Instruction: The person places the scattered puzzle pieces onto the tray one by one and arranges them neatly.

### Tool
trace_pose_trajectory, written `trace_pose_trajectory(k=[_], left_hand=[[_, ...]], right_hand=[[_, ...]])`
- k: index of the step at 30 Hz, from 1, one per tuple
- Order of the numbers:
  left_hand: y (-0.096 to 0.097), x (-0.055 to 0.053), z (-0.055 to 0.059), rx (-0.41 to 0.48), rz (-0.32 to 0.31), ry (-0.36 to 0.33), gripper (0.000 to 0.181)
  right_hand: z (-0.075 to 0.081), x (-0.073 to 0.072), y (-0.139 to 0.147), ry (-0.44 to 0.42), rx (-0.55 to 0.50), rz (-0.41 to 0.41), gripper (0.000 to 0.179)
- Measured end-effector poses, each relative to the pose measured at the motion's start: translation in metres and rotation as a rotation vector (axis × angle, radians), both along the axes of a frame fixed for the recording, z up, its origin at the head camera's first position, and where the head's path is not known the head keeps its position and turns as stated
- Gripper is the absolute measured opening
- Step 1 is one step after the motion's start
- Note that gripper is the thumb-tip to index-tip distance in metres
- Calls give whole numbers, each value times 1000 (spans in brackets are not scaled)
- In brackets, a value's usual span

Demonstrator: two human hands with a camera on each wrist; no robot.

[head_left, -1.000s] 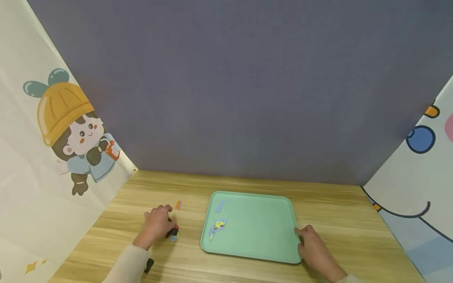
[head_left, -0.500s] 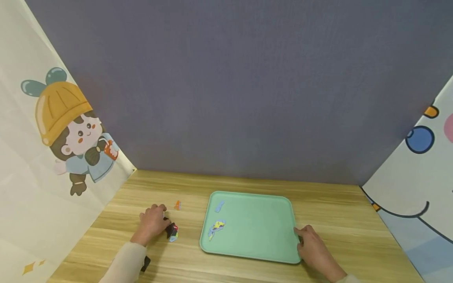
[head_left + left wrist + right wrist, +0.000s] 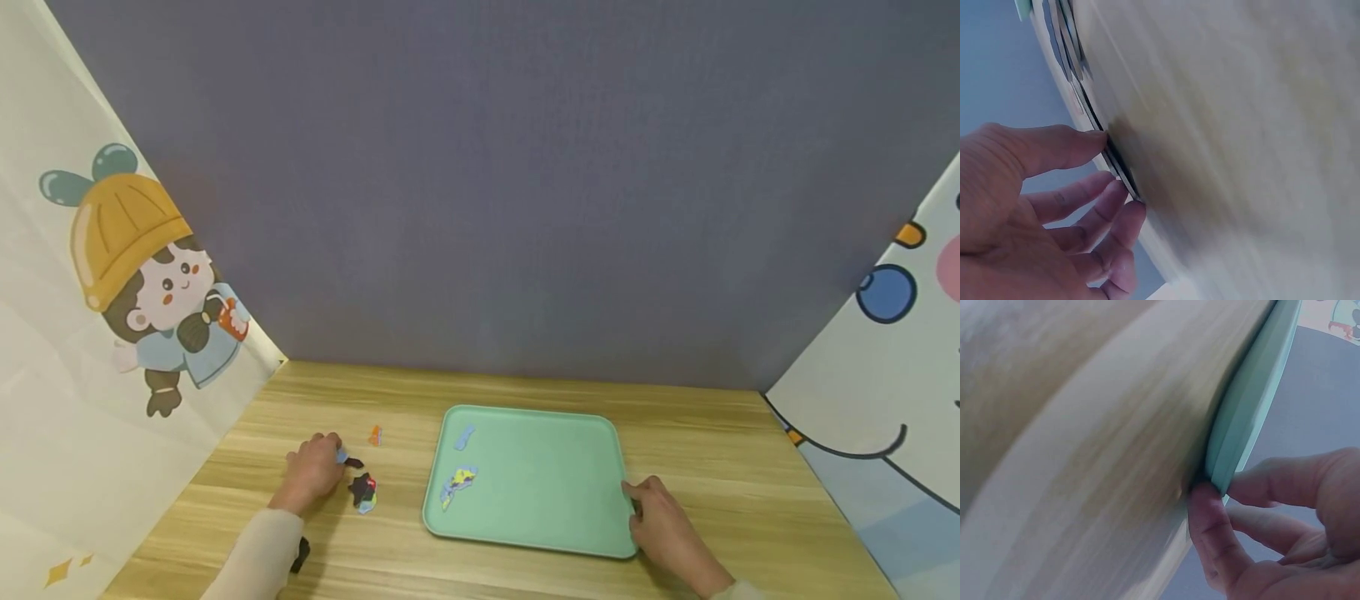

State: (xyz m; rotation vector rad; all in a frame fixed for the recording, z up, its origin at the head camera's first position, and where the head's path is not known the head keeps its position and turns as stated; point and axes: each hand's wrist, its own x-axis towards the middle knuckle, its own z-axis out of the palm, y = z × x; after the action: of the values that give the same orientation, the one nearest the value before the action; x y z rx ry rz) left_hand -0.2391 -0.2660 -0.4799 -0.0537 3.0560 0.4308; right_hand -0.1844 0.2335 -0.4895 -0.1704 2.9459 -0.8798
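Thumb and fingertips of the left hand [image 3: 313,468] pinch a thin black-and-blue piece [image 3: 354,463] at the left side of the table [image 3: 397,550], while the right hand [image 3: 663,523] grips the right rim of a green tray [image 3: 547,492]. From the head view, an orange piece [image 3: 376,435] lies just beyond the pinched one, a dark cluster [image 3: 362,492] lies nearer the person, and a black object [image 3: 301,556], partly hidden, shows beside the left sleeve [image 3: 258,550]. Inside the tray, near its left edge, are a pale blue piece [image 3: 465,437] and a yellow-and-lilac piece [image 3: 459,482].

In the left wrist view, the hold that the head view mostly hides is plain: thumb at one end, fingertips at the other. I cannot tell if the piece touches the wood. It looks light and fairly stiff, perhaps easily creased, so opposite edges seem the place for a gentle hold.

Only the right wrist view reveals one digit tucked low under the rim and another against its upper edge. The tray seems rigid and light, best held there.
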Motion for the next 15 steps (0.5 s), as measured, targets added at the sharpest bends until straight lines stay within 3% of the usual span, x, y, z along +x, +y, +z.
trace_pose_trajectory(k=[15], left_hand=[[-2,-4,2,55,-18,0,37]], right_hand=[[0,0,0,-8,3,8,42]])
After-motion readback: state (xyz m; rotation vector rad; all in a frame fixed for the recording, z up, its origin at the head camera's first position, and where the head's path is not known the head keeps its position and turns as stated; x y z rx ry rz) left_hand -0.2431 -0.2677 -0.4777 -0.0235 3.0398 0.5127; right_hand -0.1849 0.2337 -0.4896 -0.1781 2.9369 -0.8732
